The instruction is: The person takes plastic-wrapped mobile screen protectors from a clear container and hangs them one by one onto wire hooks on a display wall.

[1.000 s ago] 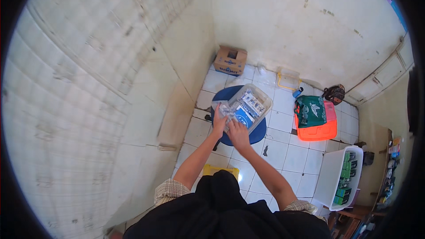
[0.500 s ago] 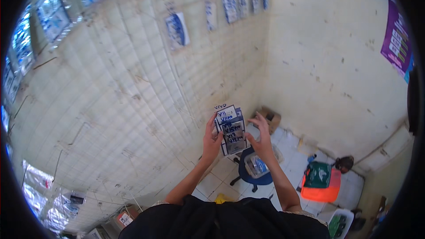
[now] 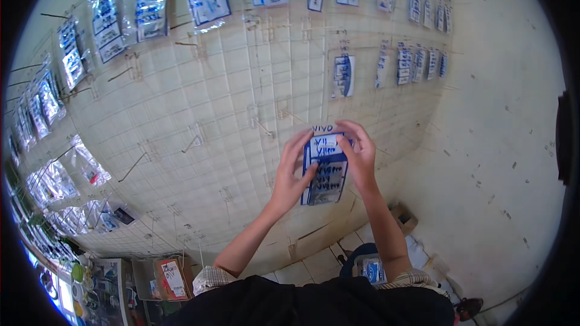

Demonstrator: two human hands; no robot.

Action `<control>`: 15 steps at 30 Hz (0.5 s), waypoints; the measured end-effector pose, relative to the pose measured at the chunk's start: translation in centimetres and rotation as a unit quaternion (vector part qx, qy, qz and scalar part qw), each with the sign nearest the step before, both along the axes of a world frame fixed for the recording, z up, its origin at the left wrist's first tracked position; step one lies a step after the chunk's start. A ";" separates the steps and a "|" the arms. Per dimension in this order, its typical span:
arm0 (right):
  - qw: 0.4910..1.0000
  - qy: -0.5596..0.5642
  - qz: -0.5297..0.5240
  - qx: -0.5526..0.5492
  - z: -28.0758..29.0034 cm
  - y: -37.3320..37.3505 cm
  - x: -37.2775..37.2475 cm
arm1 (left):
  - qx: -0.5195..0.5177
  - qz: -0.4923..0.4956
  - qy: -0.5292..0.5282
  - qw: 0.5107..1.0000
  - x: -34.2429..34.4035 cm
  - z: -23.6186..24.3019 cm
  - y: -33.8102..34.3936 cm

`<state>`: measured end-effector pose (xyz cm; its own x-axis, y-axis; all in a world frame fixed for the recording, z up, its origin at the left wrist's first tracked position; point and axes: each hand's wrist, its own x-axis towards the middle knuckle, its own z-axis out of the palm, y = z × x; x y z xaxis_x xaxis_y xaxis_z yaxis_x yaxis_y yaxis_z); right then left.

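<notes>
In front of the wire grid wall, my left hand (image 3: 290, 178) grips the left side of a flat clear plastic packet (image 3: 325, 178) with blue-bordered, handwritten labels, its thumb lying on the front. My right hand (image 3: 361, 160) holds the same packet by its upper right, fingers curled at the top edge and thumb on the label. The packet is upright, and part of its label is covered by my fingers.
A wire grid (image 3: 241, 84) with bare hooks carries many hanging packets (image 3: 151, 6) along its top and left. Below are cardboard boxes (image 3: 172, 281) at lower left, a plastic bin (image 3: 371, 268) on a blue chair, another box (image 3: 405, 217) in the corner, and a plain right-hand wall (image 3: 507, 133).
The view has swung up and left from the chair and bin to the grid wall. The packet, handled at the bin earlier, is now raised upright, and my right hand has closed on it.
</notes>
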<state>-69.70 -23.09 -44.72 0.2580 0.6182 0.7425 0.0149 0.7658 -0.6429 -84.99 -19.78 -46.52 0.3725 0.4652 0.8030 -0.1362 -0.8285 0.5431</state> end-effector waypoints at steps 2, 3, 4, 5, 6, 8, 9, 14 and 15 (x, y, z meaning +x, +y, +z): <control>1.000 -0.014 -0.007 0.010 2.6 1.1 -0.1 | -0.031 -0.005 -0.009 0.999 -0.1 3.0 0.9; 0.999 -0.010 -0.028 0.036 4.1 1.7 0.2 | -0.022 -0.010 -0.012 1.000 0.2 4.6 1.4; 0.997 -0.006 -0.050 0.062 5.5 2.4 0.6 | -0.014 -0.016 -0.015 1.000 0.8 6.2 2.1; 0.997 -0.003 -0.040 0.065 6.6 3.7 1.1 | -0.011 -0.006 -0.013 1.000 1.2 7.5 3.0; 0.994 -0.023 -0.059 0.087 8.0 4.6 1.9 | -0.005 -0.026 -0.027 0.999 1.9 8.9 3.6; 0.989 -0.045 -0.086 0.109 10.3 6.3 4.1 | 0.002 -0.054 -0.042 0.998 4.1 11.3 5.1; 0.988 -0.051 -0.092 0.114 11.2 7.1 5.3 | 0.013 -0.055 -0.044 0.997 5.5 12.1 6.1; 0.983 -0.066 -0.104 0.134 13.6 11.9 8.5 | 0.072 -0.033 -0.045 0.996 8.6 14.9 10.4; 0.984 -0.059 -0.096 0.136 13.7 12.5 8.8 | 0.062 -0.029 -0.045 0.997 8.9 15.1 10.7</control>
